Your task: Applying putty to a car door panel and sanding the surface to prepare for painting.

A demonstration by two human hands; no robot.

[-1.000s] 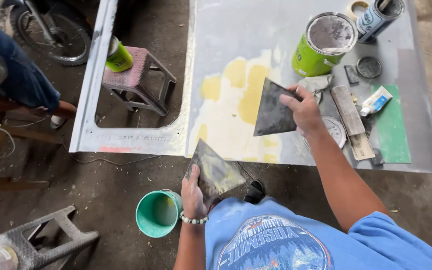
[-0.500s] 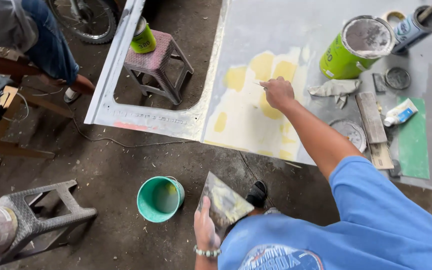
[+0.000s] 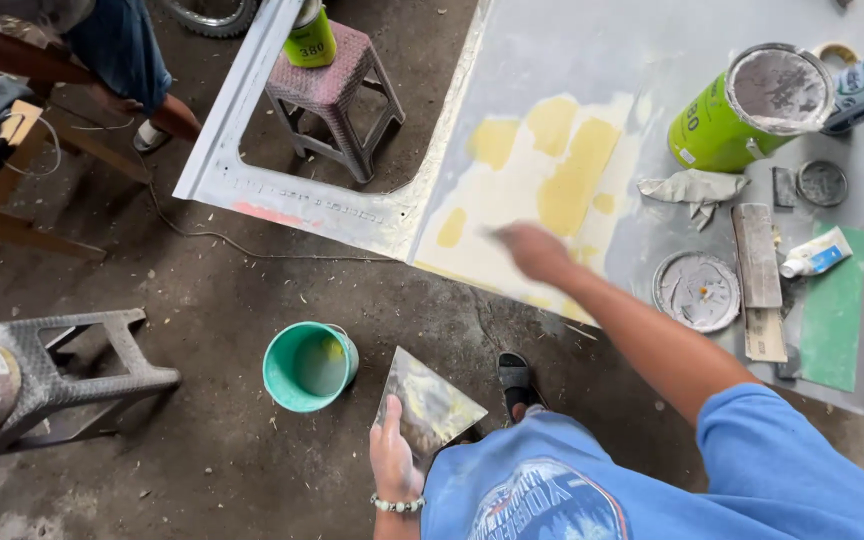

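The panel (image 3: pixel 592 60) is a grey sheet-metal body part filling the upper right of the frame, with a window cut-out at its left end. At its centre lies a filler patch (image 3: pixel 542 190): pale cream, with darker yellow blotches. The patch reaches the panel's lower edge.

The right hand (image 3: pixel 532 250) sits over the lower part of the patch, at frame centre. It is motion-blurred. Whether it holds anything, and how far its fingers are spread, cannot be told.

The left hand (image 3: pixel 394 455) is at the lower centre of the frame, above the floor. Its fingers are closed on the lower edge of a board (image 3: pixel 430 405), a flat sheet smeared with grey and yellowish filler. The thumb lies along the board's left edge. The wrist carries a bead bracelet (image 3: pixel 397 505).

On the panel, right of the patch:
- a green can (image 3: pixel 737 120), lying tilted, with a grey-coated top;
- a crumpled rag (image 3: pixel 692 188);
- a round lid (image 3: pixel 697 290) caked with grey filler;
- a tube (image 3: pixel 817 253), white and blue;
- a green sheet (image 3: pixel 837 310).

A teal bucket (image 3: pixel 307 368) stands on the floor just left of the board. A pink stool (image 3: pixel 332 90) shows through the cut-out. The panel's right end is cut off by the frame edge.
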